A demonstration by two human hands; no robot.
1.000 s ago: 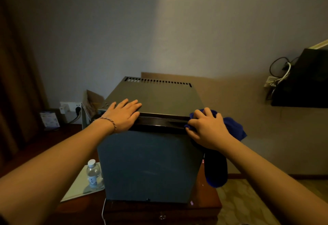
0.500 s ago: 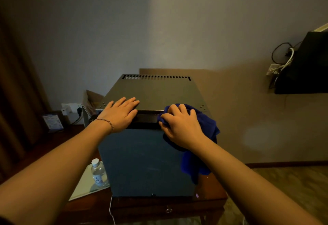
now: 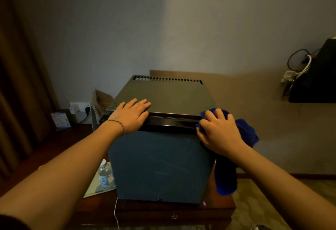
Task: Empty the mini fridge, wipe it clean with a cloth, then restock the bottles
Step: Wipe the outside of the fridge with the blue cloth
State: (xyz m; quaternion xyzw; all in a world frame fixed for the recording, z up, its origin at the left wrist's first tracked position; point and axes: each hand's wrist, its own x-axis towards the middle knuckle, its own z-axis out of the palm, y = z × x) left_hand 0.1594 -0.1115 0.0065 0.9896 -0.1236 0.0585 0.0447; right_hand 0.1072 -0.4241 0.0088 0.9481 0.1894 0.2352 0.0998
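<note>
At fridge's top front-right corner: our right hand (image 3: 219, 133) clutching blue cloth (image 3: 234, 149), pressed to door's top edge, cloth tail hanging down right side. Our left hand (image 3: 130, 116) flat, fingers spread, on mini fridge (image 3: 163, 157) top front-left corner. Door closed. Fridge at table (image 3: 174, 209) front edge. Water bottle (image 3: 105, 175) on tray (image 3: 94, 188) just left of fridge.

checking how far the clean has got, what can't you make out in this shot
Head view only:
- Inside of the mini fridge: door shut, so shelves and contents are hidden.
- Blue cloth: its upper part is covered by the right hand.
- Water bottle: partly behind the fridge's left edge; label too small to read.
- Fridge top under the left hand: covered by the palm.
- Table: its legs are cut off by the bottom edge.
</note>
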